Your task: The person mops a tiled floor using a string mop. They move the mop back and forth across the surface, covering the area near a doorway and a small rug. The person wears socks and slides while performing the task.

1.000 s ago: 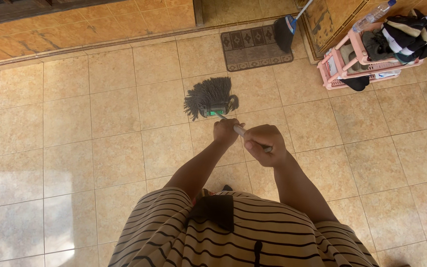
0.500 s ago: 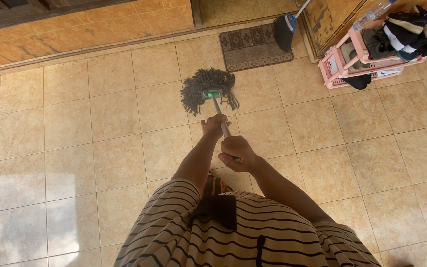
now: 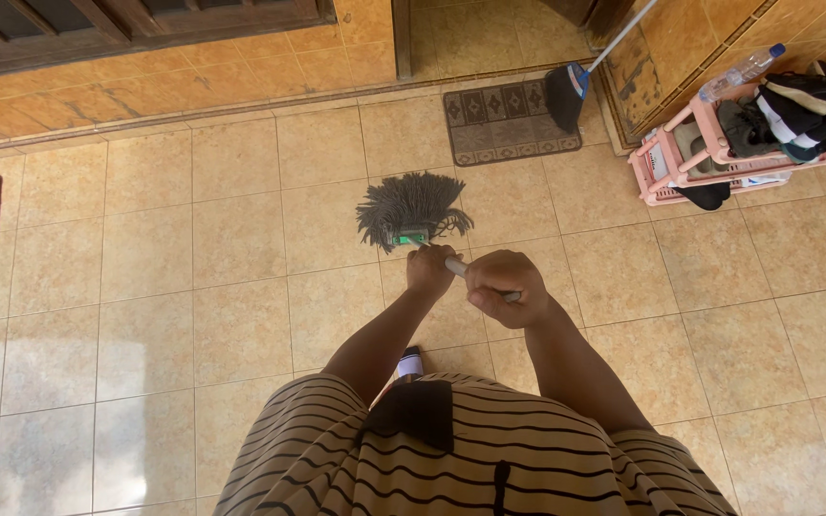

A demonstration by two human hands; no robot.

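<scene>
Pink rack (image 3: 666, 158) of shoes (image 3: 800, 105)

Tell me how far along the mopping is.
Done: hard to judge; tiles at lower left show a pale sheen, wet or sunlit. In hand: left hand and right hand grip the handle, grey mop head spread on the tiles short of the doormat. Left: cannot tell; the other tiles look alike.
</scene>
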